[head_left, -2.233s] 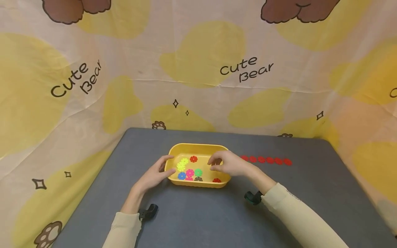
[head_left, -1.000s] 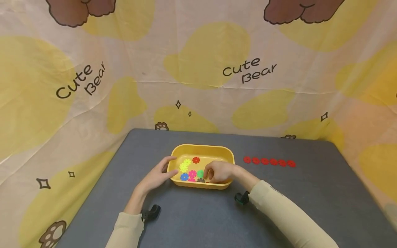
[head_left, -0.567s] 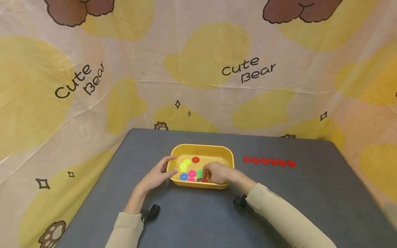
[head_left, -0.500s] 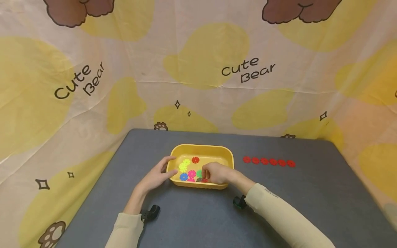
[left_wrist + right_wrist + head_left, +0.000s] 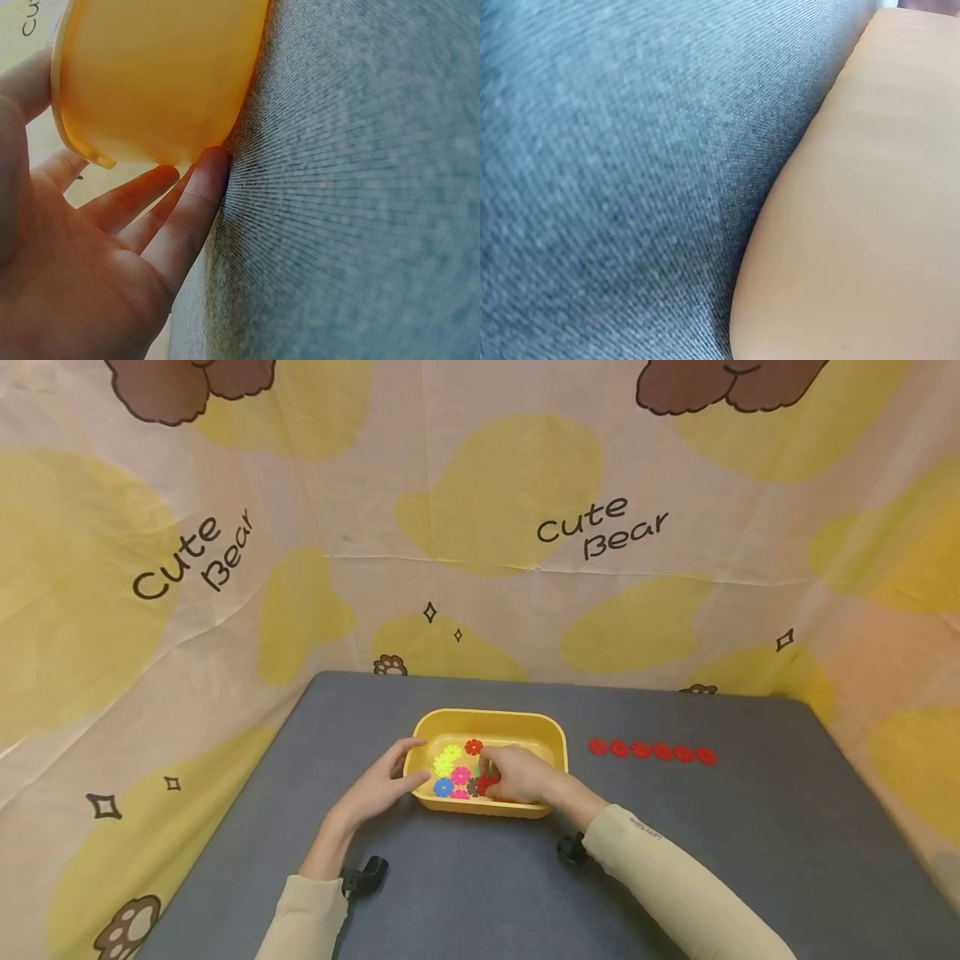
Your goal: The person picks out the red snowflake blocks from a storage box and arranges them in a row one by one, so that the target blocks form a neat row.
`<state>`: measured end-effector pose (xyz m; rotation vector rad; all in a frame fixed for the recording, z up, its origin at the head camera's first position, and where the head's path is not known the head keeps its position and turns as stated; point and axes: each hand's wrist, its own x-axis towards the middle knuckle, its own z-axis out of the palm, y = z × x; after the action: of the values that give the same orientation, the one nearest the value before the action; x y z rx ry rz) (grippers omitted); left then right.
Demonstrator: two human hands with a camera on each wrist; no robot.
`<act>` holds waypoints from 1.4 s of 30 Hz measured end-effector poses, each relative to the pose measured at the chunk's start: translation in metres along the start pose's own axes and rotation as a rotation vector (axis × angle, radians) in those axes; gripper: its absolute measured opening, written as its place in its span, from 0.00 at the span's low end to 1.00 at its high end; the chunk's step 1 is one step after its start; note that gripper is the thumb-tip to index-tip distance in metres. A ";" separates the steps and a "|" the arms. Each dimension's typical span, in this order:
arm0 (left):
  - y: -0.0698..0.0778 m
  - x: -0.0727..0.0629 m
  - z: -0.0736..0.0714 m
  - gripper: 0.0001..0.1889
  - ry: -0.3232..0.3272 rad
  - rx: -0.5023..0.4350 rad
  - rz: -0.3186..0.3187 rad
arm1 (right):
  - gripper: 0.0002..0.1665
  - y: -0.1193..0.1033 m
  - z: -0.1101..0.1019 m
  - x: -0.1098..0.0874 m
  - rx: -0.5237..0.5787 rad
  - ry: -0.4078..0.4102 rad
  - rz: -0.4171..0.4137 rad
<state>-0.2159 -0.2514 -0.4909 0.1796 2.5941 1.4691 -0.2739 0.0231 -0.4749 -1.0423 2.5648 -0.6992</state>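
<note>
In the head view my left hand (image 5: 384, 777) holds the left end of a yellow plastic tray (image 5: 517, 719), thumb and forefinger over its rim. In the left wrist view the fingers of my left hand (image 5: 97, 247) lie along the outside of the tray wall (image 5: 157, 82), low ones near the table. My right hand (image 5: 521, 774) is inside the tray, pinching a red snowflake disc (image 5: 485, 785) beside a tilted green one. Around it lie yellow discs (image 5: 446, 762), a blue disc (image 5: 444, 787), pink discs (image 5: 461, 774), a dark disc (image 5: 472, 787) and another red disc (image 5: 474, 747).
A straight row of several red snowflake discs (image 5: 641, 750) lies on the grey table (image 5: 465, 885), right of the tray. Behind and beside the table hangs a printed cloth (image 5: 480, 502). The right wrist view shows only table surface and part of the forearm (image 5: 855, 210).
My right hand came down into the tray and slid a red disc leftward along the near wall, then lifted slightly with it. Neighbouring discs shifted left. The left hand stayed on the tray.
</note>
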 end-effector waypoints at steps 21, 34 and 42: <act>0.000 -0.001 -0.003 0.35 -0.019 0.014 0.009 | 0.15 -0.021 -0.038 -0.026 0.298 0.052 -0.035; 0.004 -0.001 -0.001 0.35 -0.026 0.006 0.004 | 0.15 -0.020 -0.060 -0.076 0.144 0.059 -0.090; 0.004 -0.002 0.000 0.35 -0.025 -0.004 0.004 | 0.16 0.015 -0.073 -0.102 0.213 0.110 -0.052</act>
<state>-0.2134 -0.2498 -0.4872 0.2009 2.5724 1.4642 -0.2424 0.1288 -0.4131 -1.0287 2.4917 -1.0448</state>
